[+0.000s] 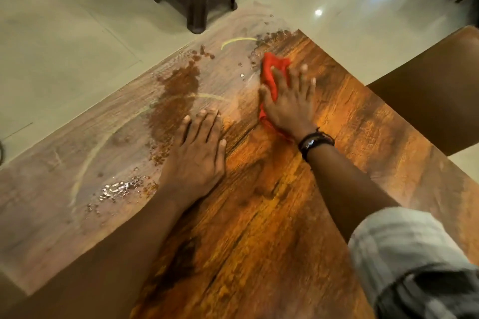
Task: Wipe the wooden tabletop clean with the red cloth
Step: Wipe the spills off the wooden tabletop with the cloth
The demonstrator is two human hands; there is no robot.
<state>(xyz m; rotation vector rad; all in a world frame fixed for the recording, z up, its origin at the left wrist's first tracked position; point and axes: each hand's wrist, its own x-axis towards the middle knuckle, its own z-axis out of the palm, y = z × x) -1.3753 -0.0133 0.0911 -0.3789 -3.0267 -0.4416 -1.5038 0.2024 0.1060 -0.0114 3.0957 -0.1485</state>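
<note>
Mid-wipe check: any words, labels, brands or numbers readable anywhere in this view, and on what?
None can be read.
The red cloth under the right hand is plain.
The wooden tabletop shows only grain and wet smears.
The dark wristband is too blurred to show any marking.
The checked sleeve bears no lettering.

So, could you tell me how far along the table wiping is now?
About halfway, I'd judge. Done: the right part of the wooden tabletop looks glossy and dry. In hand: the right hand presses the red cloth flat near the far corner; the left hand rests flat on the wood. Left: the dull left strip with its water droplets and dark wet patch.
</note>
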